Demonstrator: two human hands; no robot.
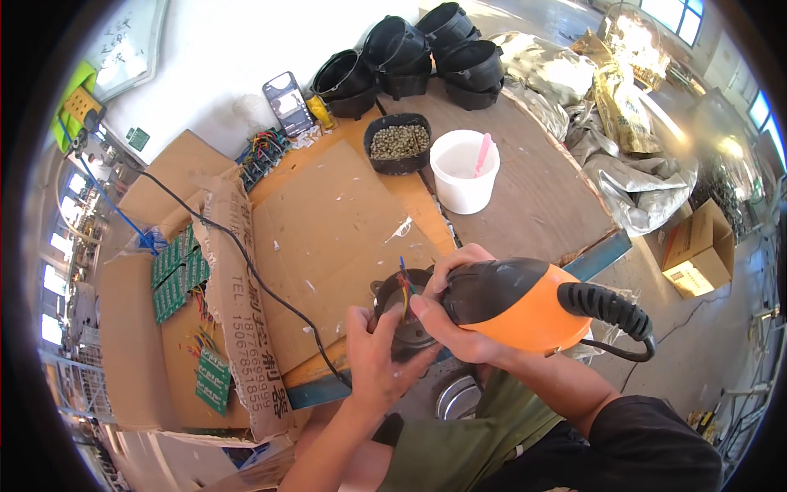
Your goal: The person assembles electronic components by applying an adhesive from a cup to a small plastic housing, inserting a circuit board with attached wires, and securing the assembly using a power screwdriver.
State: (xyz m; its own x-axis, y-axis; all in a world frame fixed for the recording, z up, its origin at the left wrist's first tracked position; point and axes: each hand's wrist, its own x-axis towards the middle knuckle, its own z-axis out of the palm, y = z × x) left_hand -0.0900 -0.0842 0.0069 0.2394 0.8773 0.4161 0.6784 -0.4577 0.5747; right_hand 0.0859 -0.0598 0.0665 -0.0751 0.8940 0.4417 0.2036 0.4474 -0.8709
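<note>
My left hand (379, 361) is closed around a round black housing (414, 334) at the table's near edge. Thin coloured wires (404, 287), among them red, yellow and blue, stick up out of it. My right hand (455, 316) grips an orange-and-black corded power tool (525, 305), its body pointing right and its ribbed black cord sleeve trailing off. The tool's front end is hidden behind my right fingers, close beside the housing. Whether it touches the housing, I cannot tell. A cardboard sheet (328, 238) lies on the table just beyond my hands.
At the left stands an open cardboard box (234, 303) with green circuit boards (213, 381), a black cable (238, 242) running across it. Farther back are a black bowl of small metal parts (400, 143), a white bucket (461, 184), stacked black housings (398, 49) and a phone (288, 102).
</note>
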